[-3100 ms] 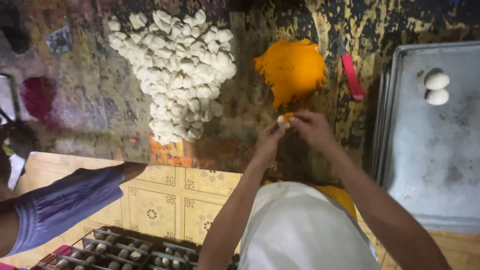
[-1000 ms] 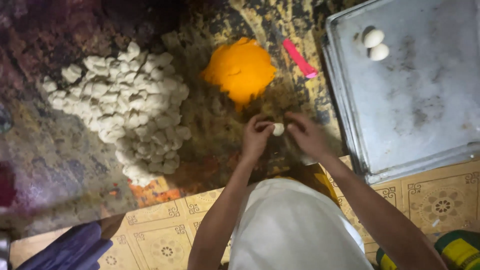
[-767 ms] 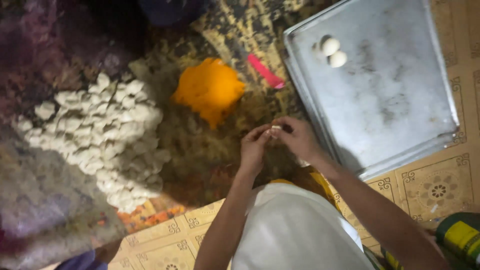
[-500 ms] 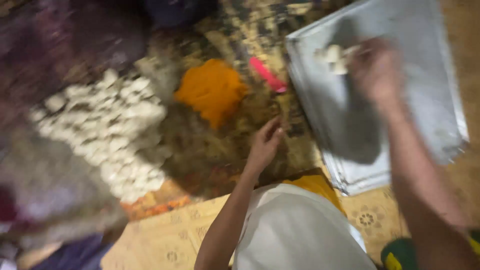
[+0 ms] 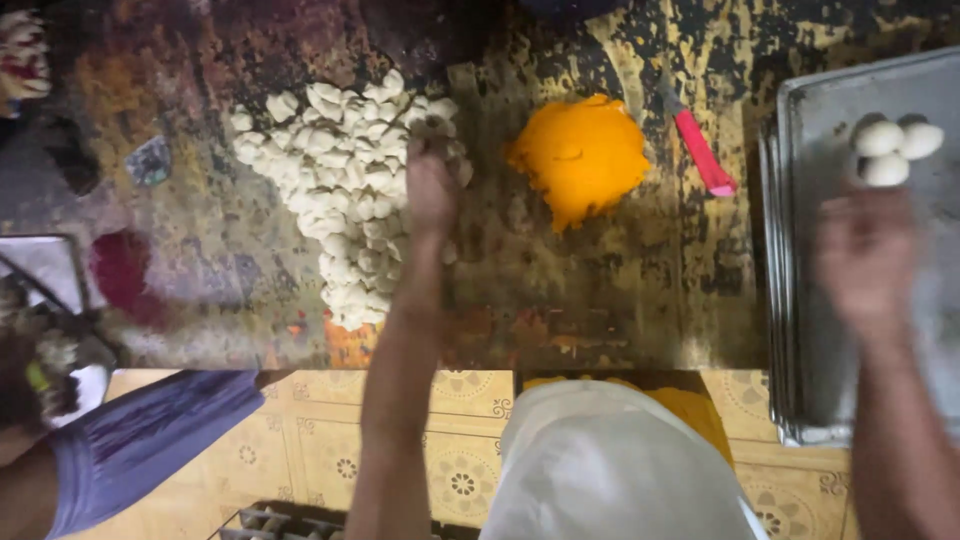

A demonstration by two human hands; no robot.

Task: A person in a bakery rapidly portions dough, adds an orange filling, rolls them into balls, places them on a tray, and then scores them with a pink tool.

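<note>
Right hand (image 5: 868, 262) now back off the tray (image 5: 850, 360) at 3 o'clock, blurred, fingers seemingly apart and empty, a third ball (image 5: 883, 168) set beside the two there before. Left hand (image 5: 430, 190), earlier at the chest pinching dough, now out at 11 o'clock on the dough pile (image 5: 340, 190); grip hidden, cannot tell. Orange filling (image 5: 580, 155) and red scraper (image 5: 697, 150) at 12 to 1 o'clock, unmoved

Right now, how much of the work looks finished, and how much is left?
Done: three filled balls lie on the metal tray. In hand: the left hand reaches into the pile of dough pieces; the right hand is blurred above the tray. Left: most of the pile and the orange filling mound.
</note>
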